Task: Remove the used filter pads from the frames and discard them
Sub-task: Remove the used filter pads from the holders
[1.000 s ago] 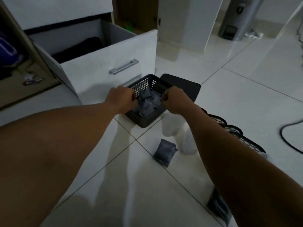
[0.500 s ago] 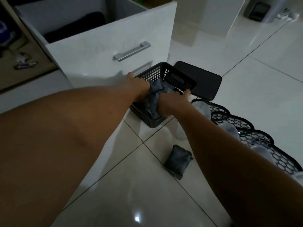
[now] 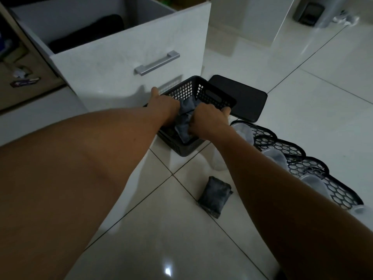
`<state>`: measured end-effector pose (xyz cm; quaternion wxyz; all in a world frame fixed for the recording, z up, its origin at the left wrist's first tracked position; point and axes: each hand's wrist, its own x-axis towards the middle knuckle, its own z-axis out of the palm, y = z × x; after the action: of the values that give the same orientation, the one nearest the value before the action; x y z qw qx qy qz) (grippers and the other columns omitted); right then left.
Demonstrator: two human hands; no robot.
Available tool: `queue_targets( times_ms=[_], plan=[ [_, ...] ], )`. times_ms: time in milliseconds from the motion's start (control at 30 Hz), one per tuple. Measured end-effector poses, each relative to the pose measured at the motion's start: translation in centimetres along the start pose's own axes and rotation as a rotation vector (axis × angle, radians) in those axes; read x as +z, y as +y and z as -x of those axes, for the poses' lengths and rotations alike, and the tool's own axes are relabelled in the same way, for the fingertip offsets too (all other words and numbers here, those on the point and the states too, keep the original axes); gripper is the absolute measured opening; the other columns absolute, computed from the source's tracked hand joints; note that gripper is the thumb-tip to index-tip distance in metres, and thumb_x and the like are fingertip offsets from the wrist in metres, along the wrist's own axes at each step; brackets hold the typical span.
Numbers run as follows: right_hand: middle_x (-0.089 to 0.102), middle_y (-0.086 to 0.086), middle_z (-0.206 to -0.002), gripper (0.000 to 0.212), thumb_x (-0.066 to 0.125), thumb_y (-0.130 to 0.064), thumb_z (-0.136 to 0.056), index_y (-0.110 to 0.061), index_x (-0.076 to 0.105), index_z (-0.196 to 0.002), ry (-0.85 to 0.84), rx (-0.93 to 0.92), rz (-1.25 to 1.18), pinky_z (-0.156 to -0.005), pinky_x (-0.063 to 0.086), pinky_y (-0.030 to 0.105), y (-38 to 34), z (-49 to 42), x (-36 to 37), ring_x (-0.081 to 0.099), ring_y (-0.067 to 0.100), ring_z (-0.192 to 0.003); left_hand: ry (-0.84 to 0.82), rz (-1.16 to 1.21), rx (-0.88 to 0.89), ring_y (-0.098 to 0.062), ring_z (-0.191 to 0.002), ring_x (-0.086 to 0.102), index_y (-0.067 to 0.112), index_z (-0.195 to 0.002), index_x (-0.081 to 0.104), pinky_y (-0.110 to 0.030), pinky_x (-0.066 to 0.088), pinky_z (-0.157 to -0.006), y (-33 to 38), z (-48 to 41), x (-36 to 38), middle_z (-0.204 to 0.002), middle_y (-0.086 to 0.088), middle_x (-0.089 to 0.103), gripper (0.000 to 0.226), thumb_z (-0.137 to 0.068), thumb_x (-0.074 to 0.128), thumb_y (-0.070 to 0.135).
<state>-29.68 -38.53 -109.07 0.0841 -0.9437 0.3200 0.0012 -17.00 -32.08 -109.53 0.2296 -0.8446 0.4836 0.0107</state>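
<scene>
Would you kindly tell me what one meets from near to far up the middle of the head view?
loose filter pad → black basket → drawer handle → dark bundle inside the drawer

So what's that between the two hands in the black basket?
A crumpled bundle of grey fabric filter pads fills the gap between left hand and right hand, inside the black plastic mesh basket; head view.

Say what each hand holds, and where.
Right hand grips the filter pads in the basket by their right side; left hand seems to hold their left side, fingers hidden.
</scene>
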Motion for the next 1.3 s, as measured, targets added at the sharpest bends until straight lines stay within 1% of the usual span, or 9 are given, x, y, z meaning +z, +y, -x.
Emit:
queue_targets(
  times_ms=[100,233,467,600,700,800,900,1067,1300],
  plan=[
    [0.062,0.001,-0.101,0.030,0.075,-0.027,-0.077,-0.016,0.065,-0.104,0.080,0.034,-0.086,-0.109,0.031,0.056,0.7,0.0,-1.1,0.062,0.026,-0.099,0.040,0.067,-0.024,-0.025,-0.102,0.056,0.020,-0.087,0.058,-0.055,0.021,-0.104,-1.0,0.5,-0.7,-0.081,0.002,0.050,0.002,-0.087,0.059,0.023],
    [0.065,0.011,-0.106,0.025,0.073,-0.019,-0.081,-0.017,0.070,-0.105,0.155,0.087,-0.295,-0.092,0.052,0.050,2.2,1.3,-3.0,0.065,0.033,-0.097,0.229,0.166,0.012,-0.033,-0.118,0.044,0.022,-0.106,0.064,-0.058,0.026,-0.099,-2.5,1.1,-2.2,-0.119,-0.008,0.053,0.031,-0.085,0.063,0.044],
    [0.061,0.011,-0.110,0.043,0.075,-0.009,-0.078,-0.011,0.055,-0.115,0.196,0.127,-0.491,-0.078,0.054,0.037,7.0,6.4,-7.6,0.060,0.026,-0.092,0.387,0.453,0.089,-0.027,-0.100,0.055,0.026,-0.091,0.050,-0.044,0.026,-0.089,1.4,4.1,-8.9,-0.088,0.003,0.055,0.027,-0.089,0.058,0.051],
    [0.065,0.009,-0.095,0.032,0.074,-0.022,-0.081,-0.001,0.067,-0.104,0.137,0.157,-0.288,-0.072,0.049,0.033,11.1,10.8,-10.1,0.061,0.024,-0.084,0.298,0.843,0.221,-0.025,-0.091,0.059,0.019,-0.100,0.053,-0.035,0.043,-0.076,6.7,5.7,-11.3,-0.095,-0.002,0.060,0.034,-0.082,0.075,0.038],
    [0.070,0.013,-0.090,0.039,0.075,-0.034,-0.080,0.001,0.073,-0.097,0.011,0.238,-0.184,-0.071,0.052,0.035,14.6,15.2,-11.3,0.065,0.026,-0.082,0.207,0.976,0.288,-0.022,-0.096,0.059,0.014,-0.115,0.056,-0.037,0.053,-0.084,11.6,7.1,-12.7,-0.109,-0.005,0.061,0.048,-0.078,0.081,0.033],
    [0.071,0.018,-0.104,0.036,0.071,-0.031,-0.085,0.000,0.072,-0.103,-0.099,0.368,-0.207,-0.083,0.055,0.038,17.8,19.9,-11.8,0.066,0.032,-0.095,0.031,1.062,0.314,-0.021,-0.087,0.063,0.015,-0.103,0.068,-0.030,0.052,-0.068,16.4,8.5,-13.6,-0.101,-0.006,0.067,0.031,-0.080,0.081,0.031],
    [0.071,0.022,-0.095,0.032,0.072,-0.026,-0.086,0.001,0.068,-0.100,-0.147,0.501,-0.355,-0.077,0.060,0.047,20.7,23.6,-11.4,0.070,0.032,-0.078,-0.177,1.192,0.313,-0.020,-0.072,0.061,0.012,-0.094,0.070,-0.028,0.050,-0.059,20.1,10.3,-13.7,-0.090,-0.011,0.068,0.013,-0.085,0.076,0.019],
    [0.070,0.018,-0.084,0.026,0.074,-0.021,-0.085,-0.002,0.063,-0.100,-0.139,0.623,-0.465,-0.067,0.063,0.041,23.4,27.9,-10.8,0.068,0.026,-0.064,-0.263,1.167,0.401,-0.022,-0.060,0.056,-0.002,-0.091,0.074,-0.030,0.045,-0.058,24.5,12.2,-13.2,-0.073,-0.011,0.064,0.022,-0.072,0.075,0.010],
    [0.069,0.012,-0.086,0.025,0.073,-0.027,-0.080,-0.007,0.063,-0.091,-0.107,0.620,-0.310,-0.065,0.061,0.036,24.8,29.6,-9.2,0.071,0.028,-0.076,-0.047,0.808,0.569,-0.012,-0.068,0.063,0.016,-0.085,0.072,-0.023,0.049,-0.057,27.6,13.1,-12.6,-0.080,0.000,0.071,0.021,-0.067,0.079,0.025]
  ],
)
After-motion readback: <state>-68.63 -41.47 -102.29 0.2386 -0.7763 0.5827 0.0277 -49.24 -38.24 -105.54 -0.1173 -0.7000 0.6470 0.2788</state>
